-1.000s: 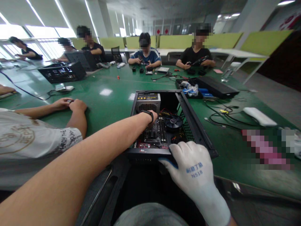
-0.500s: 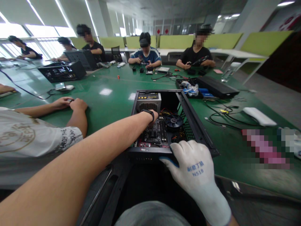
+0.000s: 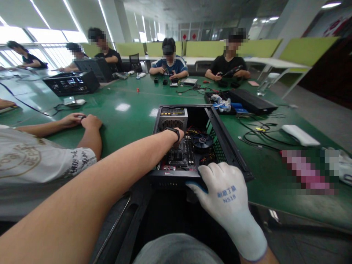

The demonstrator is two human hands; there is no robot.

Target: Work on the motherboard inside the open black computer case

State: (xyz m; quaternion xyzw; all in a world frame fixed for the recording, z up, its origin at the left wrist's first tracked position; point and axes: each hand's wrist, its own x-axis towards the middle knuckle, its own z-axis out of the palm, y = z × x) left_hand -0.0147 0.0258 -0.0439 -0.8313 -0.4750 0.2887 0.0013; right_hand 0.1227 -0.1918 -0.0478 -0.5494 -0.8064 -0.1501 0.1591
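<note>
An open black computer case (image 3: 231, 146) lies at the table's near edge, with a power supply (image 3: 173, 119), a motherboard (image 3: 178, 157) and a round black fan (image 3: 202, 141) inside. My bare left hand (image 3: 178, 136), with a black band at the wrist, reaches into the case just below the power supply; its fingers are hidden. My right hand (image 3: 222, 187), in a white glove with a blue palm edge, grips the case's near edge at the right corner, fingers over the rim and thumb against the front.
A person in a white shirt (image 3: 41, 161) sits close on the left, hands together on the green table (image 3: 129, 124). To the right lie cables (image 3: 255, 137), a white block (image 3: 300, 135) and a black tray (image 3: 210, 98) with gloves. More people work across the table.
The view has shifted very slightly. Both hands keep the same places on and in the case.
</note>
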